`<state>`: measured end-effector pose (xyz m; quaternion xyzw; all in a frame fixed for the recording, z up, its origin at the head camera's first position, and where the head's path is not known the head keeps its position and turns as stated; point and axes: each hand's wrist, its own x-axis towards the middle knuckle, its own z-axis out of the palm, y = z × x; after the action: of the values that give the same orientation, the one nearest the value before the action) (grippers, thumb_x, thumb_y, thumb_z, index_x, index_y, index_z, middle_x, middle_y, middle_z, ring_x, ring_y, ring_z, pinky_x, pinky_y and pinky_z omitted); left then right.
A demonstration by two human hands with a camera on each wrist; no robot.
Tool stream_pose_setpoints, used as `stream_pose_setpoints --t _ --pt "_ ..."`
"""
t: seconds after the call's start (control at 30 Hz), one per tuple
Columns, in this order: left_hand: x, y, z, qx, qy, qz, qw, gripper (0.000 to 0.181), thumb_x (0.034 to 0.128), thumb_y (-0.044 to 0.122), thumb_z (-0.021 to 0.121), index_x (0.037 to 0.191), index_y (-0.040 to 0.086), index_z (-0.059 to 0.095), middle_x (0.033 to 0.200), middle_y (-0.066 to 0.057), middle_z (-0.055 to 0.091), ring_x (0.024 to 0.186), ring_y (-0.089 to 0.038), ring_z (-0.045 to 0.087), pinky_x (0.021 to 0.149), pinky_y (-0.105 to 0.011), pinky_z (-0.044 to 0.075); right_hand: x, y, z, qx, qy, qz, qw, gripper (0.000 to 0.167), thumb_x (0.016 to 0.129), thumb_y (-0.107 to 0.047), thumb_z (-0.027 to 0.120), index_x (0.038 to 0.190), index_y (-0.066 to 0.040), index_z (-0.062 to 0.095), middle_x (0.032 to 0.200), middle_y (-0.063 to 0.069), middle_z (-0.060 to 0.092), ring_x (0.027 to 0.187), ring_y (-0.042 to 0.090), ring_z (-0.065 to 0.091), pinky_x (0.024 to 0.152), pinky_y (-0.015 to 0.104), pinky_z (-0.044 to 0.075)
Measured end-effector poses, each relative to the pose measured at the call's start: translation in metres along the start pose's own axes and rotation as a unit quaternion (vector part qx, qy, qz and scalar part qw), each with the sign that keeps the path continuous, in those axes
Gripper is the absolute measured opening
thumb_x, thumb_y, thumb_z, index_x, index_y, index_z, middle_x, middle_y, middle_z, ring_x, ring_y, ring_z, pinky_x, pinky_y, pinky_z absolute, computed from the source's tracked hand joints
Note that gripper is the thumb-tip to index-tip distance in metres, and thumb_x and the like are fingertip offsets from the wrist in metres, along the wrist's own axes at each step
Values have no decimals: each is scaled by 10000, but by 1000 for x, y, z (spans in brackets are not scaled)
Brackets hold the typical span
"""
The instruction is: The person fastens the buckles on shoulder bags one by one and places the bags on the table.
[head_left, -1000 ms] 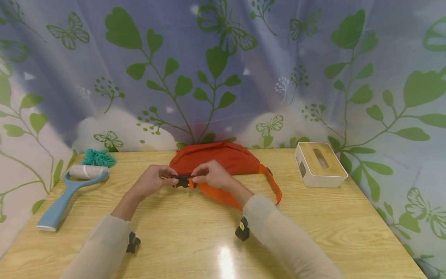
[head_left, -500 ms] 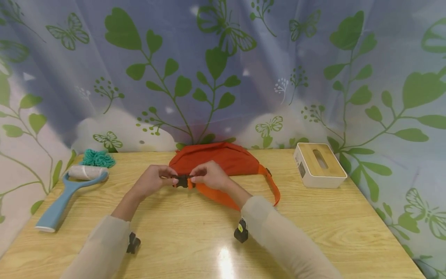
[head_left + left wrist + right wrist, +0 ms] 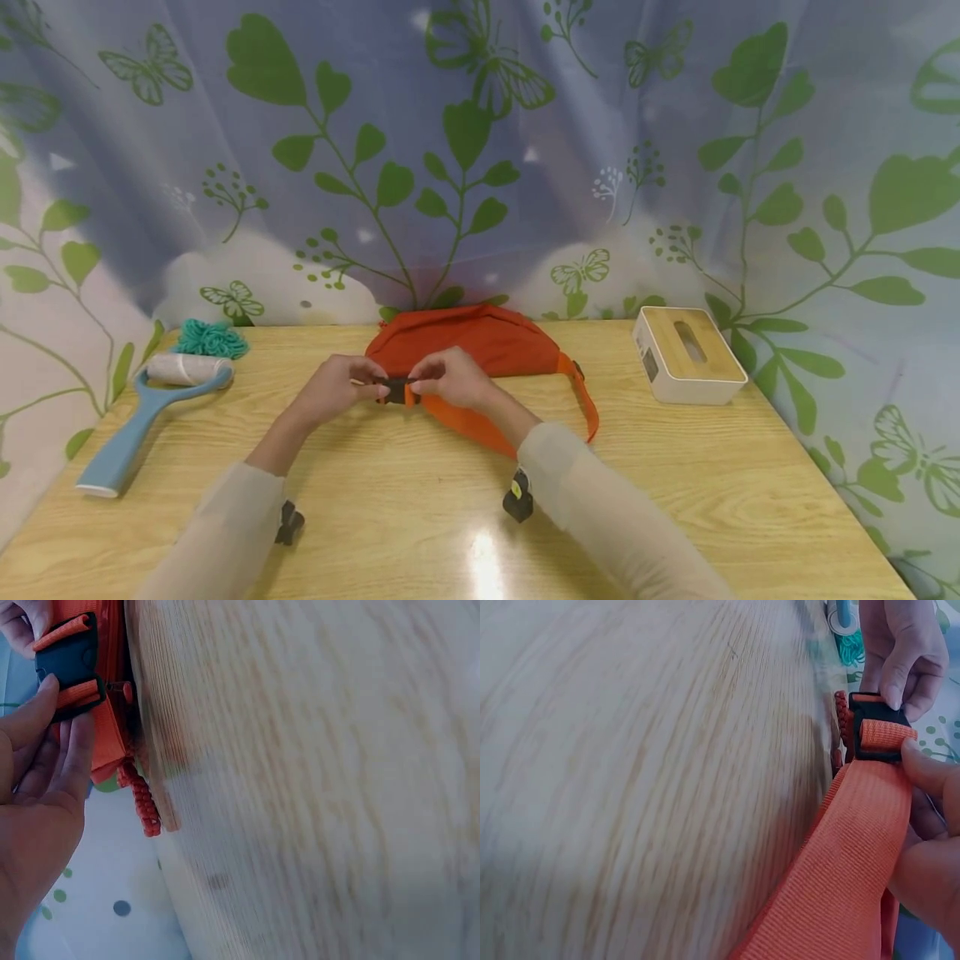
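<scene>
A red-orange waist bag (image 3: 465, 342) lies at the back of the table, its orange strap (image 3: 465, 421) looping out in front. Both hands meet at the black side-release buckle (image 3: 66, 660) on that strap. My left hand (image 3: 333, 396) pinches one end of the buckle between thumb and fingers. At the other end, my right hand (image 3: 456, 382) pinches the buckle and webbing. The two buckle halves sit together in the left wrist view, with no gap visible between them. A braided red zipper pull (image 3: 142, 802) hangs from the bag's end.
On the left lie a blue-handled lint roller (image 3: 135, 437) and a bundle of teal yarn (image 3: 210, 340). A white tissue box with a wooden top (image 3: 693, 354) stands at the back right. Behind the table (image 3: 420, 517) hangs a leaf-patterned curtain (image 3: 585, 183).
The buckle halves have drawn closer together. My left hand has shifted slightly right, and my right hand slightly left since one second ago. The strap loop at right has moved slightly left.
</scene>
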<state>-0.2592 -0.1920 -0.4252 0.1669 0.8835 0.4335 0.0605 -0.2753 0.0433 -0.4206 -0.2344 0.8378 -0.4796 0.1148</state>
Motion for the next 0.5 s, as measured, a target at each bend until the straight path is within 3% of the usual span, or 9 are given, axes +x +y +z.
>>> stream_pose_setpoints --t 0.2,0.5 --pt "-2 3 -4 35 -161 -24 9999 176 946 161 741 1061 29 725 941 -49 706 973 -272 663 796 -432 515 -2 0 -2 391 -167 124 9990 99 936 -50 732 1023 -17 764 947 44 734 862 127 646 761 267 526" --pt "-3 0 -5 -25 -305 -14 9995 187 936 165 750 1059 26 722 1026 -78 711 972 -257 644 782 -398 501 -2 4 -1 458 -289 205 9983 126 942 -82 735 1051 -28 766 995 46 735 926 141 647 795 284 530"
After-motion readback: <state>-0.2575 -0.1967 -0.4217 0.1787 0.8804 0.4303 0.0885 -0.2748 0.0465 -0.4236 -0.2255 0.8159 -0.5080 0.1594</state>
